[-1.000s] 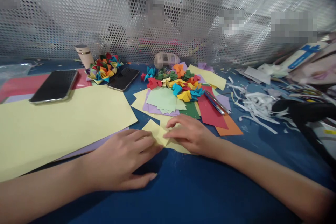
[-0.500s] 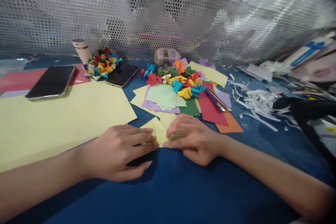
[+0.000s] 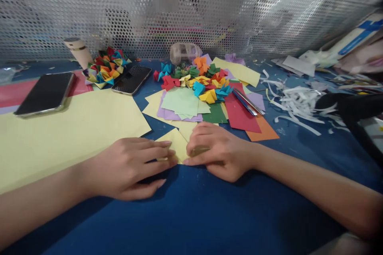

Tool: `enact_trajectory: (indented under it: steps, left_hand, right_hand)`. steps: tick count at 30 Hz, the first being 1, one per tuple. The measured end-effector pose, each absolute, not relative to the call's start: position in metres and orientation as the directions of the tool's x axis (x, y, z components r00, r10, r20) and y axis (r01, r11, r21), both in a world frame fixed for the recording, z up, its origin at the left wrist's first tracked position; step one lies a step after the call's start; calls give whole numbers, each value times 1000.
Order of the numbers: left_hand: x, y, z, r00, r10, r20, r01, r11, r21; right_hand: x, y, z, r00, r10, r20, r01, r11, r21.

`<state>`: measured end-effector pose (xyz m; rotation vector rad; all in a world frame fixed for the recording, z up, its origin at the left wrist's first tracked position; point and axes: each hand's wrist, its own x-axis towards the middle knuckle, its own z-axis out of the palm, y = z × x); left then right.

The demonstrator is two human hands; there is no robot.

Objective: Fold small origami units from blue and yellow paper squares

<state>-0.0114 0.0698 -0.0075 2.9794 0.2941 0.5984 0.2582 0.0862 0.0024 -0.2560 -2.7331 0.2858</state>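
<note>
A small folded piece of yellow paper [image 3: 177, 144] lies on the blue table between my two hands. My left hand [image 3: 136, 169] rests on the paper's left part, fingers stretched out over it and thumb apart on the table side. Curled fingers of my right hand [image 3: 220, 151] press on the right part, a fingertip at the near edge, closed on the paper. Its right corner is hidden under that hand. Another yellow sheet [image 3: 187, 128] lies just behind it.
Behind my hands are light green paper squares [image 3: 181, 101], colourful folded paper pieces [image 3: 206, 83] and pens [image 3: 247, 101]. To the left lie a large yellow sheet [image 3: 89, 127] and two phones [image 3: 44, 92]. White paper strips [image 3: 299, 101] are heaped on the right; a perforated metal screen [image 3: 206, 16] stands behind.
The camera view has shifted slightly, so the scene sits a little higher and the left side further left. Both hands stay on the yellow paper, nearly still.
</note>
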Motion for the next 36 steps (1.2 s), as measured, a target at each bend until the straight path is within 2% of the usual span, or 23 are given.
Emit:
enact_trajectory:
  steps: [10,16,24,31,36]
  left_hand:
    - [-9,64,-4,941,247,231,227,-968,111]
    - [-9,63,-5,943,250,221,236,-968,88]
    - [-8,65,-7,916,228,331,212,-974,84]
    - [-7,64,-6,908,201,368,183,-980,85]
    - [-8,64,-7,916,172,361,153,-985,82]
  right_hand:
    - [265,95,-6,-879,222,422,222,974,-49]
    - [264,94,-7,-870,174,462,220,974,49]
    - [261,87,-3,-876,214,432,176,976,-127]
    - [264,91,-1,-872,168,459,195,981,10]
    - [263,92,2,-908,161,386,148,987,-63]
